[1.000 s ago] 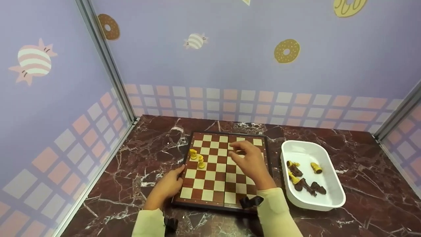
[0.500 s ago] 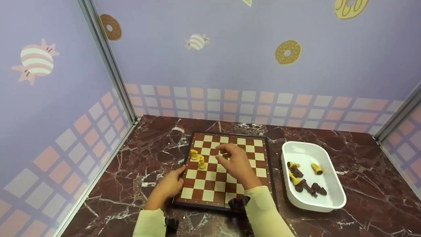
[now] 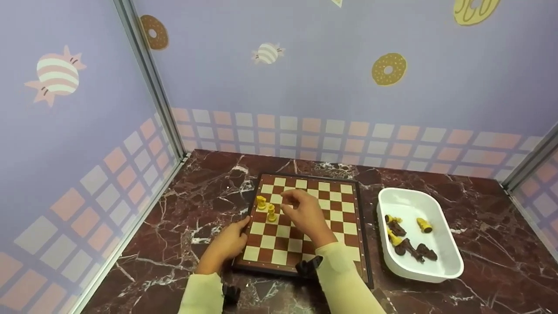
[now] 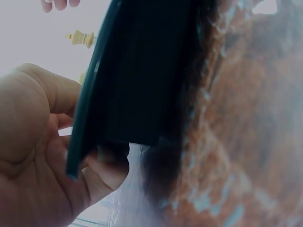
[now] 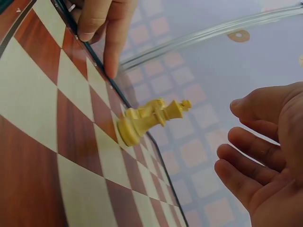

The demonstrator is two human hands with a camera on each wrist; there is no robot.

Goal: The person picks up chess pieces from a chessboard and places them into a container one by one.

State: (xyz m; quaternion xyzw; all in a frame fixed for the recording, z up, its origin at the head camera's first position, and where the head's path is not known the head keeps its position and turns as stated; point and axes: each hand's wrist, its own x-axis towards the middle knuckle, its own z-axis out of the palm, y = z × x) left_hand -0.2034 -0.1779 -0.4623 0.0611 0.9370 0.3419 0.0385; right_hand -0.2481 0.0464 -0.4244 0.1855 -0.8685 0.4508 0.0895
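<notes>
A yellow chess king [image 3: 271, 213] stands upright on the chessboard [image 3: 280, 257], near its left edge. Just behind it stands a yellow knight [image 3: 261, 202], partly covered by the king in the right wrist view. My left hand [image 3: 229, 240] grips the board's left edge, thumb on top and fingers curled beneath the dark frame [image 4: 137, 71]. Over the board, to the right of the king, my right hand [image 3: 305, 211] hovers with loosely bent fingers and nothing between them. Its fingertips [image 5: 225, 165] point toward the king and are apart from it.
A white tray [image 3: 455, 261] to the right of the board contains several yellow and dark brown chess pieces lying on their sides. The marbled tabletop [image 3: 174, 235] meets patterned walls at the back and left.
My right hand has moved left across the board, closer to the king. The left hand stays at the board's edge, and both pieces stand where they were.
</notes>
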